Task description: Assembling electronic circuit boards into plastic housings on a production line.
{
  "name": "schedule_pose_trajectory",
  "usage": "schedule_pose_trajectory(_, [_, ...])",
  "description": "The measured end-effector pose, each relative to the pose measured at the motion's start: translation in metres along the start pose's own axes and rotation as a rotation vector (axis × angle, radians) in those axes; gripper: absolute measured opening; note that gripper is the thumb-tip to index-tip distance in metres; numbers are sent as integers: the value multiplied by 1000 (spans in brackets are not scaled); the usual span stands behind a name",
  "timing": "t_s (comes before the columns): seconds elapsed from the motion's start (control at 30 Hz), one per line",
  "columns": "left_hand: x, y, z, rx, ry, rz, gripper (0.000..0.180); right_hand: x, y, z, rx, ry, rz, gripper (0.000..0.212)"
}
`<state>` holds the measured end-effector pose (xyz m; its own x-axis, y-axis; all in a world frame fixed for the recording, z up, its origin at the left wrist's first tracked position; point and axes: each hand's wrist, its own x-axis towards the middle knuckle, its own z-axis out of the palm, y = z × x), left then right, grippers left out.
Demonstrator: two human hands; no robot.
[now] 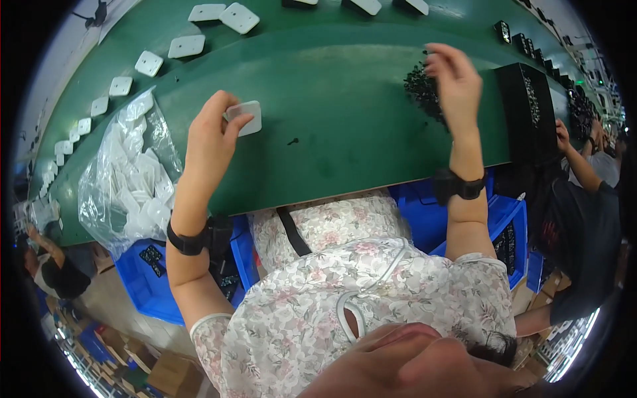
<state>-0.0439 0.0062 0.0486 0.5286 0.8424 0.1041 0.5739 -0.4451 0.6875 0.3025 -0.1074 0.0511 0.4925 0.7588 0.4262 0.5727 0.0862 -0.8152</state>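
Between the thumb and fingers of my left hand [211, 139] is a thin white square plate with rounded corners [253, 126], held just over the green table. My right hand [456, 86] is at the far edge of a pile of small black parts [418, 89], fingers curled together at the tips. What its fingertips hold, if anything, is too small to make out. One loose black part [292, 141] lies on the table between my hands.
A clear plastic bag of white plates [136, 182] lies at the left. White square boxes [186, 46] curve along the table's far left side. A black box [527, 109] stands right of the pile. Blue bins [142, 292] sit below the table edge; other people work on both sides.
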Motion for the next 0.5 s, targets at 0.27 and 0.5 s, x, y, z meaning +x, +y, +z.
schedule_pose_trajectory(0.27, [6, -5, 52, -787, -122, -148, 11, 4, 131, -89, -2, 365, 123, 17])
schedule_pose_trajectory(0.5, [58, 38, 115, -886, -1, -68, 20, 6, 102, -32, 89, 102, 68, 11])
